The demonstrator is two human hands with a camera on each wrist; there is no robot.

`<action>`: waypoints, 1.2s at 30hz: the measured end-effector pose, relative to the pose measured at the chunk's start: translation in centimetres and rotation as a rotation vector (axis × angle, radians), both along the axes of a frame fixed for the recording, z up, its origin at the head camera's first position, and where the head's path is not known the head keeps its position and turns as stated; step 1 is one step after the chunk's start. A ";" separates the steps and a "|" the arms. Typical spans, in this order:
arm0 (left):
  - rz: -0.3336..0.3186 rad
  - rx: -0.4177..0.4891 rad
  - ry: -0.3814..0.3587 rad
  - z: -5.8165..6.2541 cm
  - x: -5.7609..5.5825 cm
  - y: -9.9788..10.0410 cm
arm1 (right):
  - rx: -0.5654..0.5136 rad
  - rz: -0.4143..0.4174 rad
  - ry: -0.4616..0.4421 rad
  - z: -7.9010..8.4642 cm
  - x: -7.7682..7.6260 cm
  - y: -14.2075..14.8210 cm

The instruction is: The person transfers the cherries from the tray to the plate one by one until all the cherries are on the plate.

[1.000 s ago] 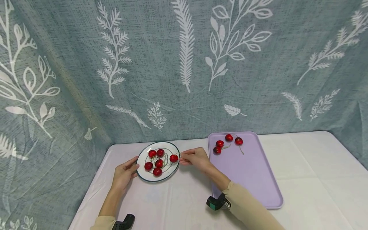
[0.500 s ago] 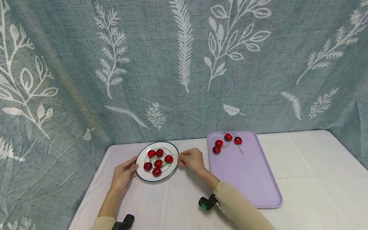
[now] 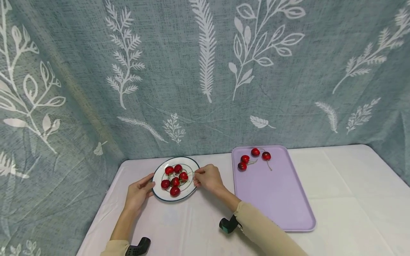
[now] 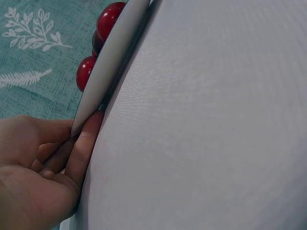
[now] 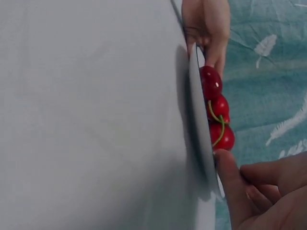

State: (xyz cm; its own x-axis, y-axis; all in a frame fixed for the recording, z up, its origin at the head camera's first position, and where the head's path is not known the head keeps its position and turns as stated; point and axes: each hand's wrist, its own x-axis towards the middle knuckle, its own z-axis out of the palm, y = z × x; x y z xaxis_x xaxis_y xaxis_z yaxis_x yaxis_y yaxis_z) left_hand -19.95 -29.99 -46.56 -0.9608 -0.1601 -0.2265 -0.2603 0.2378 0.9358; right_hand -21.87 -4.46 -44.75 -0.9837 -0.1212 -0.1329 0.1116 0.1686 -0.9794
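My left hand grips the left rim of a white plate with a dark rim, thumb on top and fingers beneath, as the left wrist view shows. Several red cherries with green stems lie grouped in the plate's middle. At the plate's right side my right hand pinches the stem of a cherry, which sits among the others. In the right wrist view, the right fingertips are close to the plate's rim, next to a cherry; the exact pinch point is partly hidden.
Right of the plate lies a lilac tray, with several more cherries near its far left corner. A white cloth covers the table. Behind it hangs a blue-green leaf-patterned curtain.
My right hand has moved left over the plate's rim, bringing its cherry from the right edge in beside the others. My left hand keeps its grip on the plate.
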 end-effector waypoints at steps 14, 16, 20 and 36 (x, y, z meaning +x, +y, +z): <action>0.018 -0.001 -0.006 -0.2 0.0 0.0 | -0.010 0.059 -0.022 0.8 -0.4 1.5; 0.019 0.003 -0.004 -0.2 0.0 0.1 | -0.015 0.071 -0.029 0.8 -0.5 1.7; 0.023 0.013 0.002 -0.2 0.1 0.1 | 0.007 0.108 -0.024 0.9 -0.5 2.1; 0.020 0.009 -0.006 -0.2 -0.3 0.2 | 0.200 0.131 0.121 3.0 -0.6 7.6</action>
State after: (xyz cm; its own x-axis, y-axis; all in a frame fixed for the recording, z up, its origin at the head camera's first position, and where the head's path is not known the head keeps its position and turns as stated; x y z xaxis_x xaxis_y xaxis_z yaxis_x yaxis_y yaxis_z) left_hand -20.23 -29.78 -46.75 -0.9560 -0.1769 -0.2342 -0.2709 0.2244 0.9361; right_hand -22.44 3.16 -41.72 -0.9715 -0.2319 -0.0495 -0.0397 0.3651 -0.9301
